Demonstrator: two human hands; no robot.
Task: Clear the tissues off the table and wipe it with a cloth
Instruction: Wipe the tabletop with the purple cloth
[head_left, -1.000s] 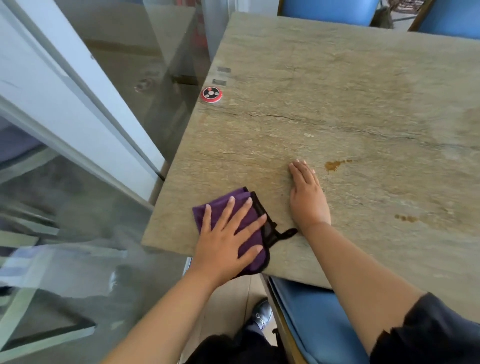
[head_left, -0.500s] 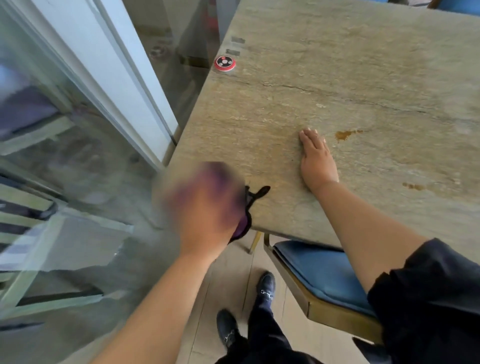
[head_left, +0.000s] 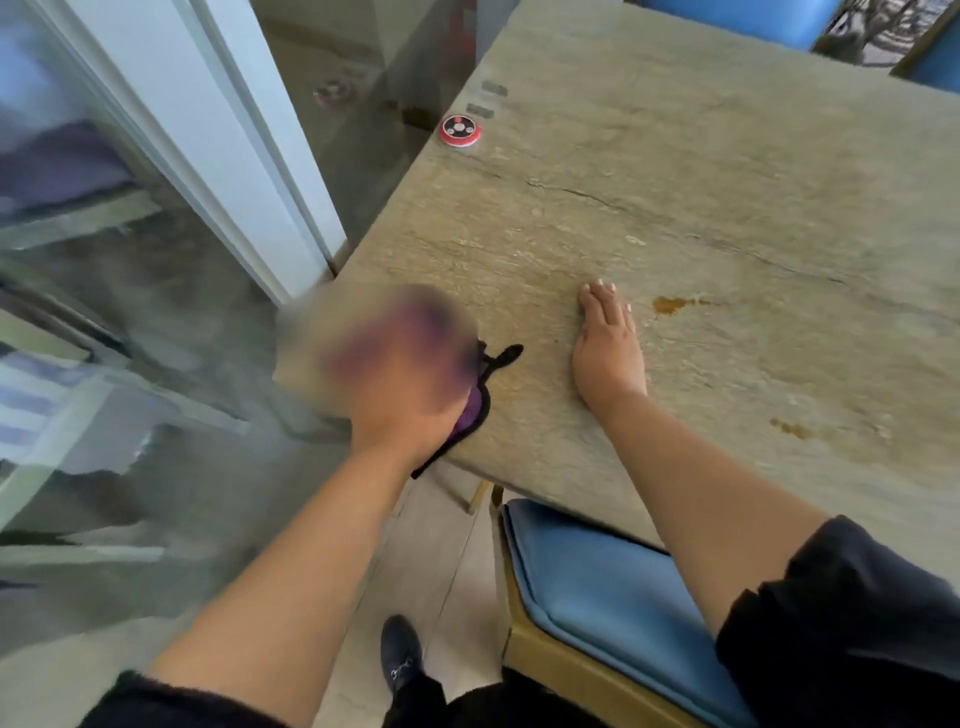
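Observation:
A purple cloth with black trim (head_left: 474, 410) lies at the near left corner of the stone table (head_left: 727, 208). My left hand (head_left: 400, 379) presses down on it and is blurred by motion; most of the cloth is hidden under it. A black loop of the cloth (head_left: 503, 356) sticks out to the right. My right hand (head_left: 608, 348) rests flat on the table, palm down, fingers together, holding nothing. A brown stain (head_left: 672, 304) lies just right of its fingertips, and a smaller stain (head_left: 792, 428) sits nearer the front edge. No tissues are in view.
A round red and black call button (head_left: 460, 130) sits at the table's left edge. A blue cushioned chair (head_left: 613, 597) stands tucked under the near edge. More blue chairs (head_left: 753, 15) stand at the far side. A glass wall with a white frame (head_left: 234, 156) runs along the left.
My left hand has swept the cloth from the near edge out to the table's left corner and is blurred in motion. My right hand has stayed flat in place.

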